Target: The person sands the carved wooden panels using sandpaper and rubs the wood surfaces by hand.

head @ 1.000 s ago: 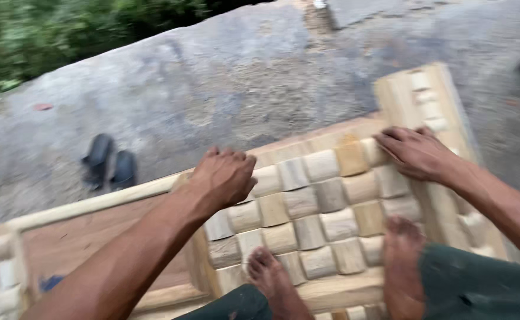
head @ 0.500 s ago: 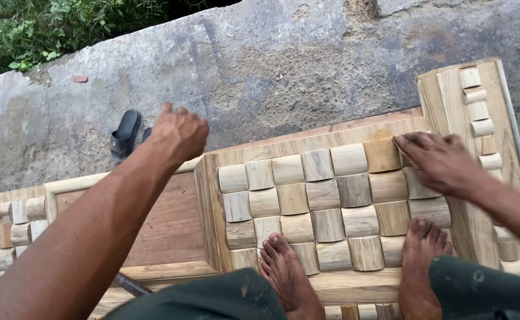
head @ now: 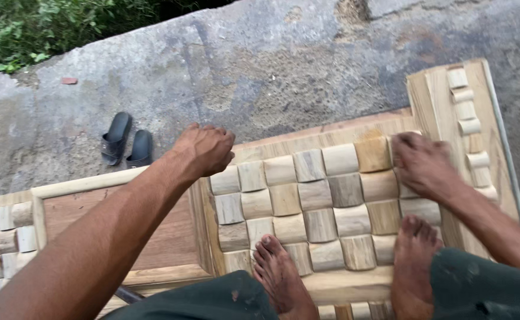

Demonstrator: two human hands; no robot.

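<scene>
While you squat barefoot on the large pale wooden panel [head: 331, 293] faced with rows of curved, cushion-shaped wood blocks, both hands sit at its far edge. Your left hand [head: 204, 148] is loosely clenched, fingers curled under, knuckles at the top-left corner of the block grid [head: 319, 207]; I see nothing gripped in it. Your right hand [head: 423, 165] lies palm-down, fingers spread and released, flat on the top-right blocks beside the tan block [head: 372, 154]. It looks like it's pressing, not grasping.

Placement reads as bracing: your left foot [head: 281, 275] and right foot [head: 413, 261] rest on the near rows, so your weight probably pins the panel to the rough grey concrete ground [head: 260, 65] while the hands work the far row.

Orientation: the panel lies flat, long axis running left to right across the view, slightly tilted up to the right. The block rows follow that axis. To the left of the grid, the reddish-brown flat inset board [head: 165, 231] continues inside the same frame.

Around it: a narrower wooden panel with a single column of small blocks [head: 443, 101] lies just beside the right end, long axis pointing away from you. Another block-faced section [head: 2, 243] sits at far left. A pair of black slide sandals [head: 127, 142] lies on the concrete, apart from the panel, with green plants [head: 47, 29] beyond.
</scene>
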